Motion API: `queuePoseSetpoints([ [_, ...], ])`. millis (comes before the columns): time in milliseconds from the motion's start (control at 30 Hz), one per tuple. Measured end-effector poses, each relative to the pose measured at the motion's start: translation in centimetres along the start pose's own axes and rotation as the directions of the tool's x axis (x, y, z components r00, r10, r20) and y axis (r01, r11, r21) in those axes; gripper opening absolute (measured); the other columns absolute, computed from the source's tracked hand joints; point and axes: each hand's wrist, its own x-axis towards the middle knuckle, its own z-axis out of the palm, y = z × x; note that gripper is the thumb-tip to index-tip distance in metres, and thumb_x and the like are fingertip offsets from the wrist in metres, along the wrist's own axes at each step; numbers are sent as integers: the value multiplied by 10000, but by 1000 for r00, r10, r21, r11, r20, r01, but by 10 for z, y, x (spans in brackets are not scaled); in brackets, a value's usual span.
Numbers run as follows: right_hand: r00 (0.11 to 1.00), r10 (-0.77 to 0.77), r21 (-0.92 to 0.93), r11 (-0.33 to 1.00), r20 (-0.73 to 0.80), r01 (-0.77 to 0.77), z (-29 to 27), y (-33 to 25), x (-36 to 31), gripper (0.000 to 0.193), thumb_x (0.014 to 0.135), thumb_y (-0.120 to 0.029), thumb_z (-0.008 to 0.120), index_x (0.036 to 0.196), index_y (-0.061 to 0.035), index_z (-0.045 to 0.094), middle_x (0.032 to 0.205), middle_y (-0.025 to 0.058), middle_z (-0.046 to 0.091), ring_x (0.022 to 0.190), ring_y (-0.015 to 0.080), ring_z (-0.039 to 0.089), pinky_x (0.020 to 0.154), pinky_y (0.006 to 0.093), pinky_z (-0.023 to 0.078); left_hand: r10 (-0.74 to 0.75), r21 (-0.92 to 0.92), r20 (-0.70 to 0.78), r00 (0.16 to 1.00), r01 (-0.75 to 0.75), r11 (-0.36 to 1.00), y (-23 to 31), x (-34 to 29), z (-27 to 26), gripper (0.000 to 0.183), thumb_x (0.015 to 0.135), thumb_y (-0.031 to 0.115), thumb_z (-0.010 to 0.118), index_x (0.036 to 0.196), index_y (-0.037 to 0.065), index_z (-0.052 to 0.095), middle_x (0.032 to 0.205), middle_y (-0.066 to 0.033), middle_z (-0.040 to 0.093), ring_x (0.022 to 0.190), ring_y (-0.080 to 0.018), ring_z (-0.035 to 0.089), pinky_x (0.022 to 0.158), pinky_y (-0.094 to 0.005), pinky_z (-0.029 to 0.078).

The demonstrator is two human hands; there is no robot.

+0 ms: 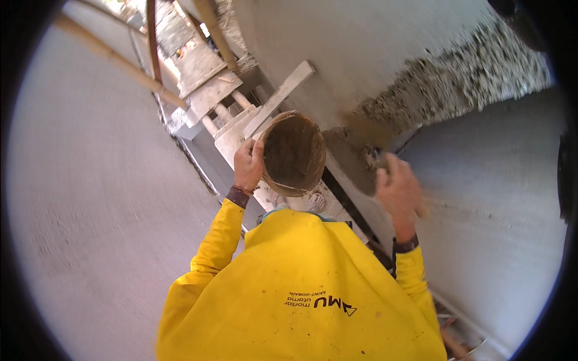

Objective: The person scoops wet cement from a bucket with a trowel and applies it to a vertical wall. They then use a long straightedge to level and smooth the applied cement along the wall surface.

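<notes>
The left hand has its fingers clamped on the left rim of the bucket, which lies at three o'clock from it. The right hand, at four o'clock from the bucket, is blurred; its fingers curl, but I cannot tell what they grip. At two o'clock runs the rough grey band on the wall. A steady bucket, close to the band, probably helps; the board at twelve o'clock deserves clearance.

A long, tan round pole slants past the smooth, pale-grey left wall. Nearby are a thin, reddish-brown post and a thick, tan pole.
</notes>
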Motion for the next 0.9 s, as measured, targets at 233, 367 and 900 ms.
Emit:
queuePoseSetpoints([
  [233,950,-287,-304,923,-128,238,77,-78,45,363,835,-165,629,1190,-93,615,953,63,569,860,217,602,690,351,493,227,9,363,904,-247,969,92,80,1,407,1046,326,544,814,-9,540,703,-73,480,689,-168,442,645,-335,407],
  [367,972,-230,-370,900,50,232,74,-94,22,452,835,-160,644,1271,-49,594,1013,55,574,897,201,611,703,341,517,279,54,415,866,-330,942,112,113,-5,392,1043,311,538,840,-24,553,724,-82,481,705,-177,448,659,-345,410],
  [900,990,-122,-182,974,65,132,32,-71,11,486,844,-171,626,1311,-42,583,983,70,555,844,210,618,647,321,523,259,-111,489,833,-235,966,137,130,20,441,1059,379,540,782,37,510,750,50,447,736,-71,375,637,-256,356],
])
